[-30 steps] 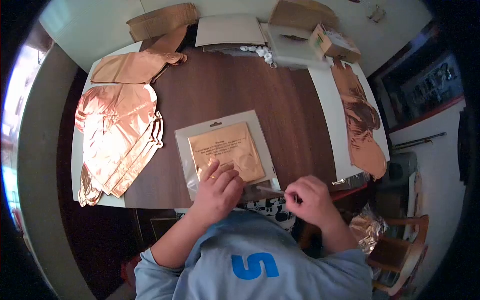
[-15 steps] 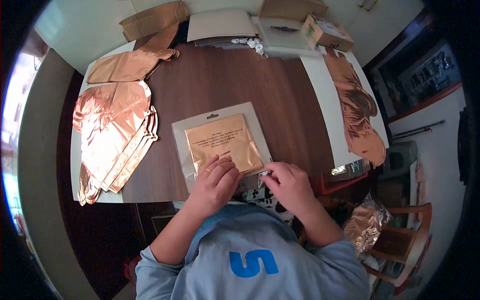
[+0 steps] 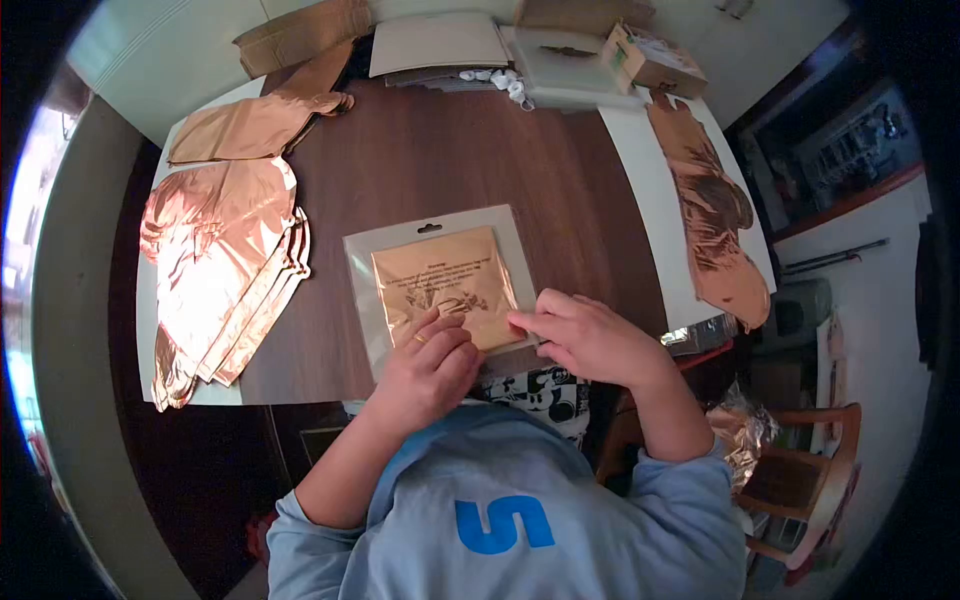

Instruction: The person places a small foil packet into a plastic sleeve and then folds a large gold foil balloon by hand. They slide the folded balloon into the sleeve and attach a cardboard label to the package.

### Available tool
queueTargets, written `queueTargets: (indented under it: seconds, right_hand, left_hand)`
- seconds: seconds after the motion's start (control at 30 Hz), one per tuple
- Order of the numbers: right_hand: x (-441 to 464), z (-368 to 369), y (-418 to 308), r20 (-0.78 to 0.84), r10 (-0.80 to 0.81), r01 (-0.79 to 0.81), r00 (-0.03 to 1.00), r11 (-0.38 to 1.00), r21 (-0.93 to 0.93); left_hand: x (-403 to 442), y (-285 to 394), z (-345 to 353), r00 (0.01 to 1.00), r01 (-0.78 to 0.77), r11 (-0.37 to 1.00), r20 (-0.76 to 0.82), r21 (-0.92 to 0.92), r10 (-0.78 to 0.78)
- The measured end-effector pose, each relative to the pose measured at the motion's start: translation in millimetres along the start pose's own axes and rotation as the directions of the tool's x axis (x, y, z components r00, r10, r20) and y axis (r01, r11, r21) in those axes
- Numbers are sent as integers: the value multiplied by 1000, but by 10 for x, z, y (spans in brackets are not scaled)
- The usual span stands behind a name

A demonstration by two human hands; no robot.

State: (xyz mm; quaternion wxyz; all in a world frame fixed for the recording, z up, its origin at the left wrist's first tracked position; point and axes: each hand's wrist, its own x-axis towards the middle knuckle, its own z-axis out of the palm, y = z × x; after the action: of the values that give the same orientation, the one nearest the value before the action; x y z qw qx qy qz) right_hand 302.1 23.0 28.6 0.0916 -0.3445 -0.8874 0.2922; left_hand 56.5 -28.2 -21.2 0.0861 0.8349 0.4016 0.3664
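A clear plastic bag [image 3: 364,275] with a hang hole lies on the dark wooden table in front of me. Inside it is a folded copper-coloured foil sheet [image 3: 410,262] under printed warning text. My left hand [image 3: 428,368], with a ring on one finger, bears on the bag's lower middle, its fingers bent and close together. On the right, my right hand [image 3: 592,338] reaches its index finger to the bag's lower right edge; its thumb is apart and it holds nothing that I can see.
Copper foil balloons [image 3: 225,240] lie flat along the table's left side, and another foil balloon [image 3: 705,215] at the right. Along the back stand a white stack [image 3: 440,45], white clips or ties [image 3: 505,82] and a cardboard box [image 3: 650,68]. A wooden chair [image 3: 815,480] is at right.
My right hand has gone from pinching the bag's lower right corner to laying an extended index finger on its edge. My left hand stays on the bag.
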Motion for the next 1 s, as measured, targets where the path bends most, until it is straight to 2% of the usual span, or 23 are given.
queueTargets:
  seconds: [0.3,0.4,0.5,0.6,0.7,0.8,1.0]
  right_hand:
    - [4,233,64,-196,-10,-11,980,994,-107]
    - [-118,369,41,-347,-48,-32,937,975,-222]
    - [-297,378,13,-392,-131,34,910,969,-246]
    - [-424,393,68,-402,-138,59,905,978,-201]
    - [-405,346,43,-390,-139,69,910,980,-189]
    - [-364,304,-11,-322,-117,57,939,980,-190]
    - [-369,387,-25,-197,-126,59,972,948,-314]
  left_hand:
    - [20,7,-22,999,-22,999,26,31,21]
    - [28,-14,-36,998,-26,999,54,19,25]
    - [5,-40,-43,997,7,1000,80,-9,-6]
    - [52,26,-64,993,-19,995,119,93,8]
    - [161,119,-56,986,-77,997,151,29,72]
    - [108,92,4,963,-62,997,260,-46,72]
    - [76,74,-11,959,-40,995,277,-88,63]
